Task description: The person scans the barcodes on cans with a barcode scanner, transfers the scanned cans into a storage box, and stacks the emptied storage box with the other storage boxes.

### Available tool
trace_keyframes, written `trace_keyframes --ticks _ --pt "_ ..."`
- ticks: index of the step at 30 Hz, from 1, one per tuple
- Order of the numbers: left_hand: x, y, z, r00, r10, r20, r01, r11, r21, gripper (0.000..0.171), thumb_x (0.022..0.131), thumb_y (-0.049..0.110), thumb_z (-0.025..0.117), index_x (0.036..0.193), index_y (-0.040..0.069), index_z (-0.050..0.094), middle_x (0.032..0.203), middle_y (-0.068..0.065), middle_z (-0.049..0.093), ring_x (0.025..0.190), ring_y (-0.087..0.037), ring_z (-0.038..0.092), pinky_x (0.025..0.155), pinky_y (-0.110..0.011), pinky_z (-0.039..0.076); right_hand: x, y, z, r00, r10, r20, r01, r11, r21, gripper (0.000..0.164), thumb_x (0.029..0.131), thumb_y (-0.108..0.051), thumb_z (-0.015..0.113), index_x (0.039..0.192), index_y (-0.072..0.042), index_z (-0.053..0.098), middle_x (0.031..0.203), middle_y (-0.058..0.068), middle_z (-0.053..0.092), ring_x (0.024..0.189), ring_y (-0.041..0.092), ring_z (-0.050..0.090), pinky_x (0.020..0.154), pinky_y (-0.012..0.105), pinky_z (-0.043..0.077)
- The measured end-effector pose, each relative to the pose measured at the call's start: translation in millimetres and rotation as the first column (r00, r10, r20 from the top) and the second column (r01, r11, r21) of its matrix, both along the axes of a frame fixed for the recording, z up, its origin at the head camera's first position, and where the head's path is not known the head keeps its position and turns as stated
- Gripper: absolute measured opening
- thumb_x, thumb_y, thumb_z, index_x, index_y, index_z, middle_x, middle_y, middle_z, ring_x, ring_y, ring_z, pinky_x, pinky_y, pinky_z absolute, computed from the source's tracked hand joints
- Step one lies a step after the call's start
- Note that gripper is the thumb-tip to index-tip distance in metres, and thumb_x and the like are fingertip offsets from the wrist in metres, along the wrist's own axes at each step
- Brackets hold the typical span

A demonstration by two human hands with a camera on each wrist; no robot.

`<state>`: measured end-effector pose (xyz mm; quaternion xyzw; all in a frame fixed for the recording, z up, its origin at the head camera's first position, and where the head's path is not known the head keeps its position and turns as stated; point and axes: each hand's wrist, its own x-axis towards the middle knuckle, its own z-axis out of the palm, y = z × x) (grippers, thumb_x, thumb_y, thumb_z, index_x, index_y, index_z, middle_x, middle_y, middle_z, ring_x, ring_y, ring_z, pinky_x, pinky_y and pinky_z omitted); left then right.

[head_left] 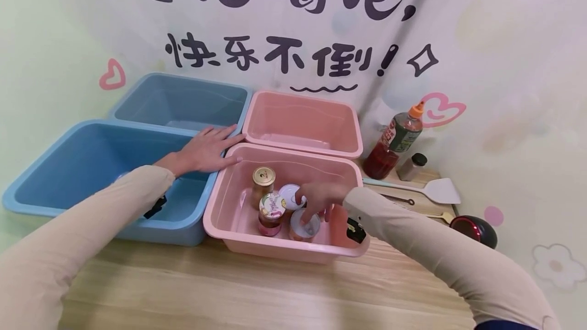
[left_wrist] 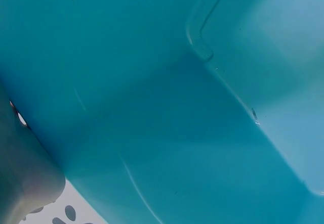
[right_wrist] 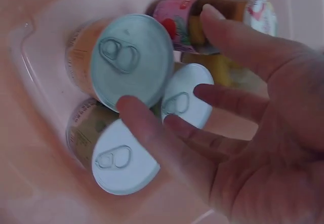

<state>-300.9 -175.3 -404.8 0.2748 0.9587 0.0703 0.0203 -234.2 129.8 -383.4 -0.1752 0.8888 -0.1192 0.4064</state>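
Observation:
My right hand (head_left: 324, 196) reaches into the front pink bin (head_left: 284, 254), fingers spread just over several cans and jars. In the right wrist view a large pull-tab can (right_wrist: 132, 62) stands below the fingertips, beside white-lidded cans (right_wrist: 126, 158); whether a finger touches a lid I cannot tell. A jar with a patterned lid (head_left: 272, 205) and a gold-lidded jar (head_left: 263, 176) stand to the left of this hand. My left hand (head_left: 204, 150) rests with spread fingers on the adjoining rims of the bins. The left wrist view shows mostly blue bin wall (left_wrist: 152, 107).
Two blue bins (head_left: 27, 182) stand at the left, another pink bin (head_left: 302, 149) behind. At the right are a sauce bottle (head_left: 394, 141), a black-capped jar (head_left: 412, 167), a white spatula (head_left: 440, 191) and a black-and-red round object (head_left: 474, 230). Wooden tabletop (head_left: 220, 289) runs along the front.

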Motion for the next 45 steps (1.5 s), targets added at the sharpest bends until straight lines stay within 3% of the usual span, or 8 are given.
trace_keyframes --ticks 6,14,27,35,45 --pt "1.2 1 3.1 1.0 -0.007 0.004 0.007 1.0 -0.014 0.072 0.099 0.052 0.05 0.158 0.016 0.031 0.164 -0.021 0.024 0.15 -0.042 0.026 0.12 -0.064 0.017 1.2 -5 -13.9 0.998 -0.048 -0.026 0.049 0.998 0.025 0.038 0.081 -0.015 0.082 0.111 -0.002 0.063 0.094 0.009 0.061 0.076 0.037 0.072 0.061 0.042 0.062" --pt "-0.3 1 3.3 1.0 -0.01 0.01 0.011 1.0 -0.008 0.072 0.1 0.052 0.048 0.158 0.016 0.03 0.165 -0.021 0.023 0.15 -0.042 0.026 0.12 -0.063 0.017 4.0 -8 -23.2 0.991 -0.106 -0.087 0.106 0.994 -0.005 0.037 0.078 -0.013 0.083 0.107 -0.003 0.065 0.096 0.009 0.061 0.073 0.036 0.073 0.058 0.046 0.061" --pt "-0.7 -3 1.7 1.0 0.004 0.015 -0.004 1.0 -0.01 0.073 0.099 0.053 0.05 0.158 0.017 0.029 0.166 -0.019 0.022 0.151 -0.041 0.025 0.12 -0.063 0.017 3.3 -21 -25.2 0.989 -0.014 -0.145 0.031 0.993 0.11 0.034 0.076 -0.023 0.085 0.097 -0.008 0.064 0.09 0.009 0.06 0.07 0.033 0.073 0.054 0.042 0.06" --pt "-2.4 -1 1.9 1.0 0.002 0.02 -0.002 1.0 -0.01 0.073 0.099 0.054 0.049 0.159 0.018 0.029 0.166 -0.019 0.021 0.151 -0.042 0.024 0.12 -0.063 0.018 0.9 -23 -25.0 0.991 -0.033 -0.131 0.053 0.987 0.154 0.041 0.076 -0.026 0.086 0.105 -0.006 0.064 0.095 0.011 0.062 0.07 0.036 0.074 0.063 0.047 0.061" --pt "-4.3 0 -0.1 0.999 0.011 0.031 -0.01 1.0 -0.012 0.073 0.099 0.055 0.048 0.159 0.018 0.028 0.166 -0.018 0.02 0.151 -0.041 0.024 0.12 -0.063 0.016 -0.4 -21 -25.8 0.988 -0.018 -0.153 0.048 0.98 0.195 0.041 0.075 -0.03 0.086 0.097 -0.006 0.06 0.097 0.016 0.062 0.063 0.038 0.074 0.063 0.046 0.061"
